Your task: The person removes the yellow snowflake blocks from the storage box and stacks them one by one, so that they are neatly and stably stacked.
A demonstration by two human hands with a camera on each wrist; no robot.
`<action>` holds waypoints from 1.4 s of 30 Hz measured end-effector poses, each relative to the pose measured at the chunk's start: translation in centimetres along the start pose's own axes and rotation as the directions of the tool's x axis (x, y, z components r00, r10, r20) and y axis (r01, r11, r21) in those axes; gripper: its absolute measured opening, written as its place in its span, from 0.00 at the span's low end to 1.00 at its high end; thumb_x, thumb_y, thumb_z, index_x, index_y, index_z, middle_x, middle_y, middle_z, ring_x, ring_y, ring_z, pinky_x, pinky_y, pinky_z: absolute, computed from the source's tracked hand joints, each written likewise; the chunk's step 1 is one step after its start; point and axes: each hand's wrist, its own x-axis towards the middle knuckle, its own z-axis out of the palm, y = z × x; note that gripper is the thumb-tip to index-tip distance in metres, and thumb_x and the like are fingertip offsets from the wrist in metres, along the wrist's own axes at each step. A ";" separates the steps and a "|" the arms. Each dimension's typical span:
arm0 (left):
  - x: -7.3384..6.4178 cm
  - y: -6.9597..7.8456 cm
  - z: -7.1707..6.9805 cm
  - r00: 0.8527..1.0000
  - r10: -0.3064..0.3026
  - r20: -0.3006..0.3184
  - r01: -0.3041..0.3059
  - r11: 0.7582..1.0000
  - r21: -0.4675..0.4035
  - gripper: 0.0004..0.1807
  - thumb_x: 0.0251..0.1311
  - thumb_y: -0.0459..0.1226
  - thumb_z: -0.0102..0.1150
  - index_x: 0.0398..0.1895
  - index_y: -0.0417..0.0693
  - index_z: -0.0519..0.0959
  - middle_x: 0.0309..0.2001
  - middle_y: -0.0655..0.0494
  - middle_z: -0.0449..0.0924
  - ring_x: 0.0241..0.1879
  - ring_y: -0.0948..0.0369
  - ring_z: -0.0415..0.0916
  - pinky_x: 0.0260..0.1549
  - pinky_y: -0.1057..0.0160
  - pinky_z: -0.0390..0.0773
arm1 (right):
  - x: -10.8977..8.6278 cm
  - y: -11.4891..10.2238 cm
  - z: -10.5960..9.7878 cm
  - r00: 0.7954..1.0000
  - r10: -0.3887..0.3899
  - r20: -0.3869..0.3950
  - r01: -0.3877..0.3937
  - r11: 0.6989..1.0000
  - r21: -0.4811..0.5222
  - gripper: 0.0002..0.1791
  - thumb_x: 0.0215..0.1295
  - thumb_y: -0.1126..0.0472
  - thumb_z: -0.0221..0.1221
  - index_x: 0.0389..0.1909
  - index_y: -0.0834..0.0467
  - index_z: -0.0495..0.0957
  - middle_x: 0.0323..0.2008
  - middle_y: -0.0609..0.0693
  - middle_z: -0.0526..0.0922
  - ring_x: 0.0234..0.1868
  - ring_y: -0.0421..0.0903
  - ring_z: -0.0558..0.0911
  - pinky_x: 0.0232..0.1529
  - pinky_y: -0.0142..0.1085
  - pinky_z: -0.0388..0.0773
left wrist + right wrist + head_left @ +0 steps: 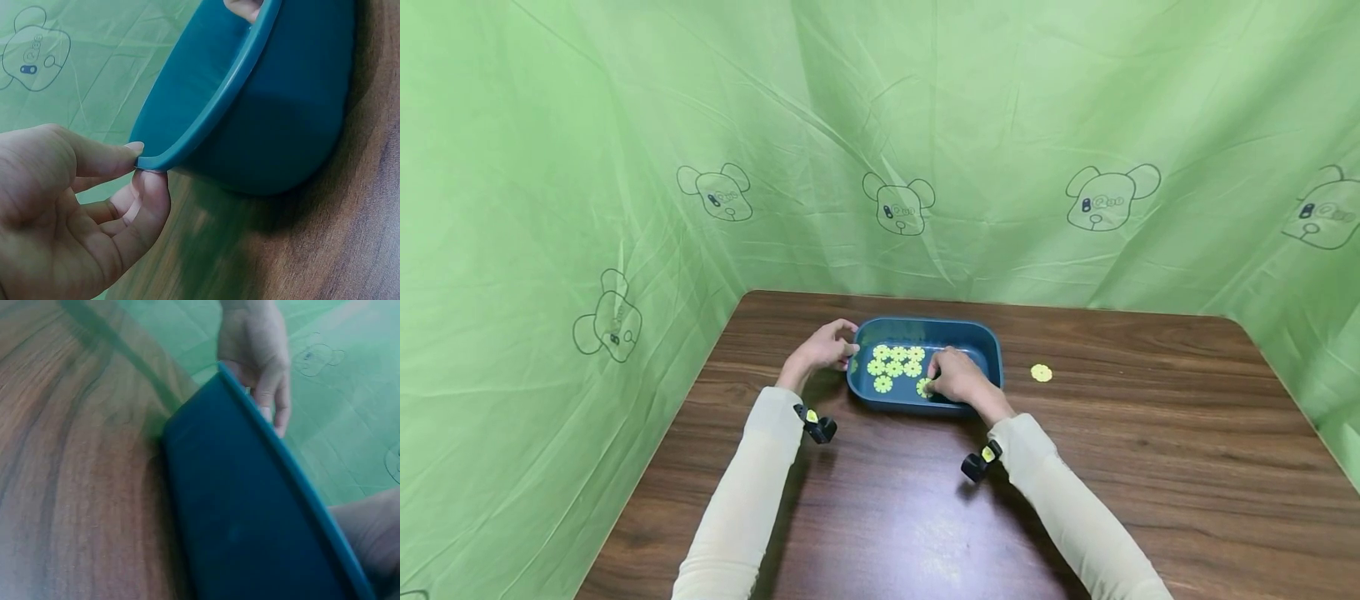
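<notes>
Teal tub (985, 346): I saw it sitting on the dark wooden table (1150, 467), near the far edge, with green cloth (550, 208) hung behind and to both sides.
Left hand (826, 347): it held the tub's left rim; on the left wrist view I watched the thumb (103, 159) lie on top of the lip and a fingertip (150, 194) press up from beneath, pinching the edge.
Right hand (957, 377): it reached inside the tub over the near wall, fingers curled down onto a yellow-green flower disc (924, 387); I could not tell whether they pinched it or only touched it.
Discs in tub (895, 365): a flat cluster lay on the tub floor, just left of my right hand.
Loose disc (1041, 372): one lay alone on the table, just right of the tub.
</notes>
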 end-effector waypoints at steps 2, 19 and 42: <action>0.0 0.0 0.1 1.000 -0.001 0.000 0.001 1.000 -0.002 0.21 0.67 0.31 0.51 0.63 0.46 0.64 0.36 0.45 0.71 0.30 0.58 0.72 0.45 0.49 0.80 | -0.1 0.2 -0.3 1.000 -0.020 -0.022 0.021 0.998 0.064 0.11 0.55 0.56 0.69 0.25 0.56 0.78 0.30 0.48 0.77 0.34 0.45 0.74 0.39 0.39 0.73; 0.3 -0.2 0.0 1.000 -0.001 -0.004 0.001 1.000 -0.020 0.22 0.66 0.31 0.53 0.62 0.47 0.65 0.30 0.51 0.69 0.31 0.56 0.73 0.46 0.48 0.80 | -1.2 1.2 -2.4 0.984 0.079 -0.159 -0.001 0.900 0.437 0.09 0.63 0.53 0.62 0.35 0.54 0.79 0.38 0.50 0.83 0.38 0.44 0.78 0.39 0.35 0.74; 0.1 -0.1 -0.1 1.000 0.010 0.005 -0.010 1.000 -0.005 0.22 0.66 0.31 0.53 0.63 0.46 0.64 0.30 0.50 0.70 0.28 0.59 0.72 0.42 0.52 0.81 | -3.2 4.5 -5.6 0.918 0.223 -0.327 0.008 0.816 0.577 0.15 0.64 0.54 0.61 0.39 0.63 0.78 0.40 0.53 0.79 0.40 0.42 0.73 0.40 0.29 0.69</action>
